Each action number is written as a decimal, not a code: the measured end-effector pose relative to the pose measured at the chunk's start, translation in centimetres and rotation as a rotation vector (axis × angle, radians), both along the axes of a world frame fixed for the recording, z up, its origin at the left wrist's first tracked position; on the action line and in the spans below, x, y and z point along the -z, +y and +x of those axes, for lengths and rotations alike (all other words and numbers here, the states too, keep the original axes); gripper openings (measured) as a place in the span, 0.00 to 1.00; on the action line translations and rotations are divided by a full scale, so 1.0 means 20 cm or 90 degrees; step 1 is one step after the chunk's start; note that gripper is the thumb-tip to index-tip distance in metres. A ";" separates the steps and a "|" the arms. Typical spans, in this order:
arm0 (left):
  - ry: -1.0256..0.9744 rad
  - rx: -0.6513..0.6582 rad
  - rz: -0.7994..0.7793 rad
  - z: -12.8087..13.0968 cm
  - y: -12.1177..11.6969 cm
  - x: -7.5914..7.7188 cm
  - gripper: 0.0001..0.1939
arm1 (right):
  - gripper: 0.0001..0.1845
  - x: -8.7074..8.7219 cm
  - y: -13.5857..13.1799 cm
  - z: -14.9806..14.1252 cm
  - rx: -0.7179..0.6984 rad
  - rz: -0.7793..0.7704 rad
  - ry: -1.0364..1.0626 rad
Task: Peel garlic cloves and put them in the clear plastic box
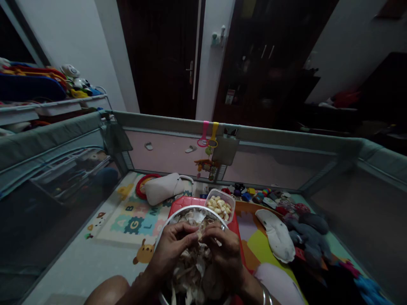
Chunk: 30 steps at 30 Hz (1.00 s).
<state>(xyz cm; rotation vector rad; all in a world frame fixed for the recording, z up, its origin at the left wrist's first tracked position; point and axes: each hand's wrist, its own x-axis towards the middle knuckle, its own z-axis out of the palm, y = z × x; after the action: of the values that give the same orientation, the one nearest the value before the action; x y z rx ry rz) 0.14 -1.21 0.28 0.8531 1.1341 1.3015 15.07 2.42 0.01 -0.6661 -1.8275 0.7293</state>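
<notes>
Over a round metal bowl [169, 221], my left hand [173, 245] and my right hand [224, 248] meet, fingertips pinched together on a small pale garlic clove [200, 233]. Fingers cover most of the clove. Dry, papery garlic skins [190, 273] fill the bowl, and a rounded pale garlic bulb [212, 283] shows among them under my right hand. Just beyond the bowl, a clear plastic container [234, 207] holds several peeled garlic cloves [218, 205]. Both vessels rest on a red surface [181, 203].
A fabric playpen wall [273, 134] encloses the mat [108, 237]. White bag-like item [162, 189] lies beyond the bowl to the left. On the right are a white spotted pillow [276, 235], a grey plush toy [310, 237] and small toys [251, 192].
</notes>
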 end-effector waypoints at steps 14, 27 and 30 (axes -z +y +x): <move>-0.031 -0.032 -0.025 0.03 -0.01 -0.01 0.11 | 0.10 0.02 -0.01 -0.01 0.027 0.074 -0.069; -0.197 -0.187 0.003 0.03 0.03 -0.04 0.19 | 0.09 -0.02 -0.06 -0.03 -0.056 0.159 -0.117; -0.221 -0.199 -0.003 0.02 0.03 -0.05 0.19 | 0.07 -0.01 -0.05 -0.02 -0.062 0.156 -0.095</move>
<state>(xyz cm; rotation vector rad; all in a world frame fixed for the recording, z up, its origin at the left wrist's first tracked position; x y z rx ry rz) 0.49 -0.58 1.28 0.4310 1.0148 1.6297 14.61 1.36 0.23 -0.4846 -2.0570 0.5178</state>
